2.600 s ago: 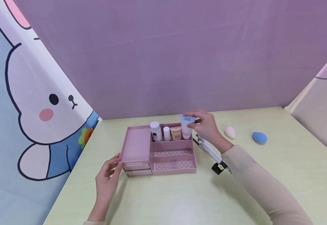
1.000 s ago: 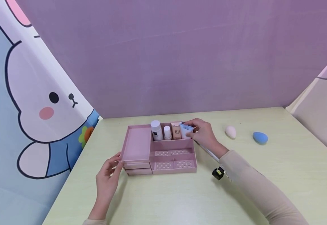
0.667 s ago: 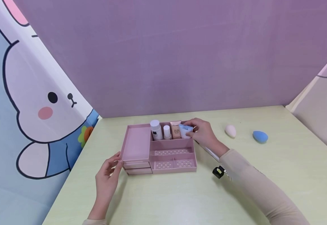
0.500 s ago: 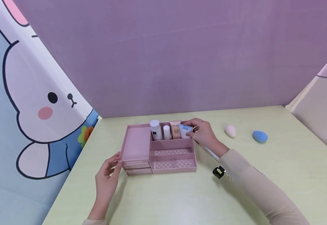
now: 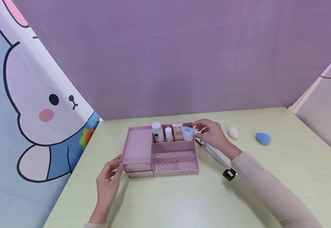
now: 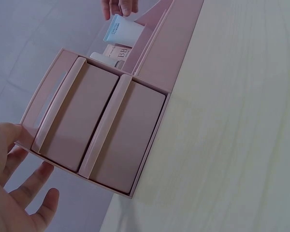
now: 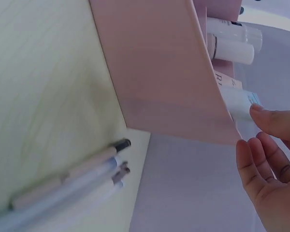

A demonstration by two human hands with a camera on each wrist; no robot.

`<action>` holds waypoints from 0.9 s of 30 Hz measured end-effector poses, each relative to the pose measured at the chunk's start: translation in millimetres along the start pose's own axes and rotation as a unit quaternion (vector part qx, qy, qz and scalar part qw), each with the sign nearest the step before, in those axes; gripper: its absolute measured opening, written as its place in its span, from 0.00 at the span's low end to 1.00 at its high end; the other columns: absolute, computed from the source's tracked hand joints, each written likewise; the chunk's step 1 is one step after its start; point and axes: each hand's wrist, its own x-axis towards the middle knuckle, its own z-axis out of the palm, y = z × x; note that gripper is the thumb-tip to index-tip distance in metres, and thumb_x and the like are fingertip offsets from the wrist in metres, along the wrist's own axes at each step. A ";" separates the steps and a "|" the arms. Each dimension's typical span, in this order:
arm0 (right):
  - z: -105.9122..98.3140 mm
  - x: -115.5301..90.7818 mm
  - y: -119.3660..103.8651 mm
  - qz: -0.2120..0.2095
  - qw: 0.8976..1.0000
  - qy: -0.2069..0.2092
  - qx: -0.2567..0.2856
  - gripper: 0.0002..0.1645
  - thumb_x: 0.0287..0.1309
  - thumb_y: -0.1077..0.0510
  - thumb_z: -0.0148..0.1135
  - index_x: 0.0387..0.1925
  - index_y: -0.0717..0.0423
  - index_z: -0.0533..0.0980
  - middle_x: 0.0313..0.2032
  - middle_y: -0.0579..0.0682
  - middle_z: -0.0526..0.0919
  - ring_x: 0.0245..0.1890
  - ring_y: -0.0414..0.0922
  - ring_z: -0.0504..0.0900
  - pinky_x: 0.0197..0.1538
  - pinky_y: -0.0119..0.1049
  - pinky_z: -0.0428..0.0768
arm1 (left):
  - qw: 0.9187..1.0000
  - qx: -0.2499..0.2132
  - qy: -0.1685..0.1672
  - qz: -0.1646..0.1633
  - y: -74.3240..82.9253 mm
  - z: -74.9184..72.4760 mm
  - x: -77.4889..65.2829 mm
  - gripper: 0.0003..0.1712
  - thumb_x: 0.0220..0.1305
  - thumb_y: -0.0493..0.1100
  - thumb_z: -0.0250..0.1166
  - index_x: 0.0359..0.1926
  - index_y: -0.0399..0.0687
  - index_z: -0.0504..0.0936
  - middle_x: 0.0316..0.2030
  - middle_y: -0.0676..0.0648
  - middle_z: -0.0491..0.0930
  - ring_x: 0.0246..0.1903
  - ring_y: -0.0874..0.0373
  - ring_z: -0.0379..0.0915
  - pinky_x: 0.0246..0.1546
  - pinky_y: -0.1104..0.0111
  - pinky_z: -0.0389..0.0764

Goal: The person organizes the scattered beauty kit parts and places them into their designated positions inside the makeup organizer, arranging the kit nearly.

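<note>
Right fingers (image 7: 249,164): parted, beside flat-ended white-blue tube (image 5: 187,134) | left fingers (image 6: 33,184): loosely spread, touching smooth, boxy pink organizer (image 5: 138,144)

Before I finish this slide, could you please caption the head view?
Left hand at a pink organizer, right hand beside the pale blue tube in its back compartment.

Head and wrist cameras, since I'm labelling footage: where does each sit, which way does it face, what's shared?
Head: on the head, looking forward and down at the pink organizer; left hand, right hand and sleeves show.
Left wrist: on that wrist, facing the organizer's drawers; left hand at lower left, part of the right hand at top.
Right wrist: on that wrist, facing the organizer's side and slim sticks; right hand at right.
Shared: both wrist views show the blue-and-white tube.
</note>
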 end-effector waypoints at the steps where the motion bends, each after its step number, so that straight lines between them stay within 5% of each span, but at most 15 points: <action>1: -2.8 -1.2 -0.1 -0.002 1.000 0.001 -0.002 0.22 0.46 0.75 0.72 0.46 0.68 0.80 0.38 0.62 0.84 0.38 0.56 0.82 0.41 0.48 0.83 | 1.000 0.001 0.001 0.001 0.2 0.0 -0.1 0.12 0.70 0.40 0.63 0.52 0.42 0.82 0.59 0.50 0.80 0.46 0.68 0.78 0.41 0.80 0.73; 27: -62.2 -28.1 30.8 0.019 0.996 -0.014 -0.085 0.26 0.47 0.76 0.72 0.51 0.68 0.79 0.38 0.59 0.83 0.39 0.57 0.82 0.43 0.50 0.82 | 1.000 0.004 0.000 -0.004 0.5 0.1 -0.4 0.12 0.70 0.41 0.63 0.51 0.42 0.81 0.59 0.50 0.80 0.45 0.71 0.76 0.41 0.80 0.73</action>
